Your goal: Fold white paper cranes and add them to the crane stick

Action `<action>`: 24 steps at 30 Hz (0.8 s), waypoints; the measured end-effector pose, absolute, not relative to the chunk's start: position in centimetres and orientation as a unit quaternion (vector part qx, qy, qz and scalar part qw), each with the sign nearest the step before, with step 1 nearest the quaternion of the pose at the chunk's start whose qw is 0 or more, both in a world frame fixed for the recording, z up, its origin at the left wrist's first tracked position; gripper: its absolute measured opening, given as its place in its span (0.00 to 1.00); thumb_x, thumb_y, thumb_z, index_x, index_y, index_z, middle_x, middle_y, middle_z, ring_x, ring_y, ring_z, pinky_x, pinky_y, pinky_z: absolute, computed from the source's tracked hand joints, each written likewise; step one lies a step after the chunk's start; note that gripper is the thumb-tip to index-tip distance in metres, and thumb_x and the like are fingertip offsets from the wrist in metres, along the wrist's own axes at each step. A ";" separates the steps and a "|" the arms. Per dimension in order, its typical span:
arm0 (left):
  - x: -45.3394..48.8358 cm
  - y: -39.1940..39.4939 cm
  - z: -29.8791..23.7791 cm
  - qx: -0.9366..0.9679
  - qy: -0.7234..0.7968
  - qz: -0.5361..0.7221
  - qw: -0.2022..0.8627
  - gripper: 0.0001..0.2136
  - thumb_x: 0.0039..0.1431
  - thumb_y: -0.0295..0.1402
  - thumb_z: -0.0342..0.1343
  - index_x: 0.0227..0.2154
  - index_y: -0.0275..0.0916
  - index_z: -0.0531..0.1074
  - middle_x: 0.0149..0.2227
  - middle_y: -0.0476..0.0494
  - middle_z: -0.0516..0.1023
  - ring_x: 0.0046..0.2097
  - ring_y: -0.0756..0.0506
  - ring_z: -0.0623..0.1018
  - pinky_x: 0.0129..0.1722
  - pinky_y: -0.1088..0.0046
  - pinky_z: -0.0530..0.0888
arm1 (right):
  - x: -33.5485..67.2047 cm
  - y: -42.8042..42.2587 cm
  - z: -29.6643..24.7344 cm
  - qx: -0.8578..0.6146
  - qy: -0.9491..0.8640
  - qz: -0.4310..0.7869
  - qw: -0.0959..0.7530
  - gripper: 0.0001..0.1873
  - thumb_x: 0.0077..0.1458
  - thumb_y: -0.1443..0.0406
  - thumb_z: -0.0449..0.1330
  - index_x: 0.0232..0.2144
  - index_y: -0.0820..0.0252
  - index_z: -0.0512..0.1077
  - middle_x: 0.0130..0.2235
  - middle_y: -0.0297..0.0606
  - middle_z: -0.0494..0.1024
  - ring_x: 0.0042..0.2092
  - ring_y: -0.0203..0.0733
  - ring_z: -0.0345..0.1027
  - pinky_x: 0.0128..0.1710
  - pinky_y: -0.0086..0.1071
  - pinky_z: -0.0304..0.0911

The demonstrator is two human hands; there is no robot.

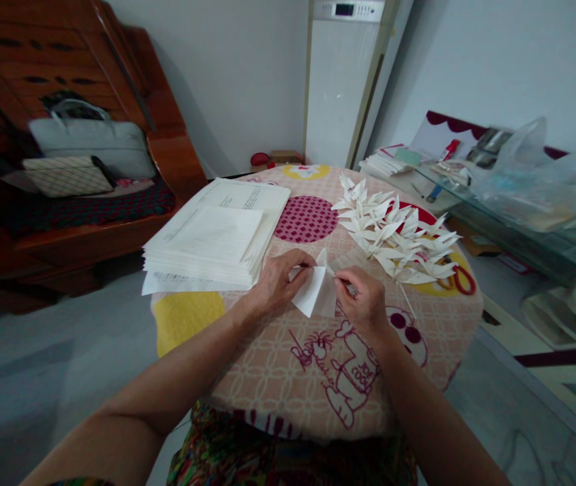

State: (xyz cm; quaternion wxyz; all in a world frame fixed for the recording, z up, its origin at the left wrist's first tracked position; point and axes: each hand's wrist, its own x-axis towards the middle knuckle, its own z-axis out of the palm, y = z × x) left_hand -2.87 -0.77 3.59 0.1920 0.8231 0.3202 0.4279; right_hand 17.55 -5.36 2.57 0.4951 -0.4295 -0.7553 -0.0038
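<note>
A small folded sheet of white paper (312,293) is held up over the middle of the round table, with creases down its face and a pointed tip at the top. My left hand (283,280) pinches its left side between thumb and fingers. On the opposite edge, my right hand (362,297) grips the paper with thumb and forefinger, the other fingers curled. Just beyond my right hand lies a heap of folded white paper pieces (394,233) with pointed tips. A thick stack of paper sheets (211,233), some printed, sits left of my left hand.
A patterned cloth (267,364) covers the round table. Red-handled scissors (464,279) lie at its right edge beside the paper heap. To the right, a glass-topped stand (500,229) carries plastic bags (535,175). A wooden bench (166,162) with bags stands at left.
</note>
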 end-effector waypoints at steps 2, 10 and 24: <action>-2.8 -0.9 3.6 0.827 0.317 0.425 0.188 0.06 0.64 0.25 0.53 0.39 0.36 0.75 0.37 0.45 0.80 0.39 0.48 0.78 0.41 0.72 0.72 | 17.4 -5.4 2.6 -0.432 -0.755 -0.008 0.493 0.08 0.58 0.71 0.54 0.32 0.59 0.73 0.30 0.39 0.78 0.32 0.42 0.73 0.33 0.33 0.67; -2.5 -1.2 4.3 0.834 0.247 0.473 0.140 0.04 0.66 0.28 0.54 0.39 0.38 0.74 0.36 0.45 0.79 0.40 0.47 0.77 0.42 0.70 0.73 | 16.7 -6.2 3.8 -0.425 -0.745 -0.026 0.513 0.08 0.60 0.71 0.54 0.34 0.60 0.74 0.30 0.40 0.79 0.33 0.41 0.73 0.34 0.33 0.69; -2.0 -1.4 4.5 0.828 0.230 0.494 0.133 0.05 0.66 0.27 0.56 0.42 0.38 0.75 0.36 0.45 0.80 0.41 0.48 0.78 0.42 0.71 0.73 | 16.3 -6.4 4.6 -0.403 -0.740 -0.022 0.538 0.07 0.61 0.71 0.56 0.36 0.59 0.75 0.33 0.41 0.80 0.36 0.42 0.75 0.38 0.36 0.71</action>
